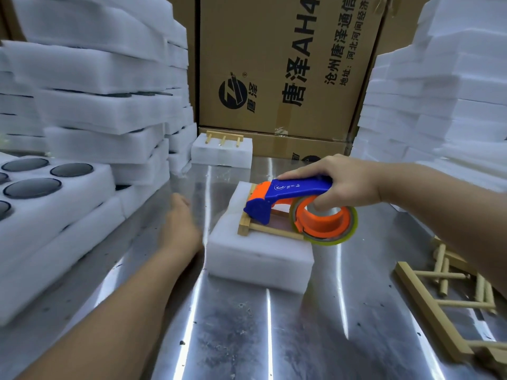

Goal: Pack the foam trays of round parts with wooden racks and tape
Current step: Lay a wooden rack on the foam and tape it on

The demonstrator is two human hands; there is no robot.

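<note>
Foam tray (260,259), 1 wooden rack (245,225) lying on top, sits in the middle of the table (329,338). The right hand (348,185) is wrapped round the tape dispenser (296,189), its nose down on the rack's left bar. The left hand (181,223), blurred, fingers straight and holding nothing, is just beside the tray's left side. To tape well, that hand should probably steady the foam while the nose runs flat and straight across rack and edges. Spare racks (444,294) lie at the table's right edge, open trays of round parts (41,193) at its left
</note>
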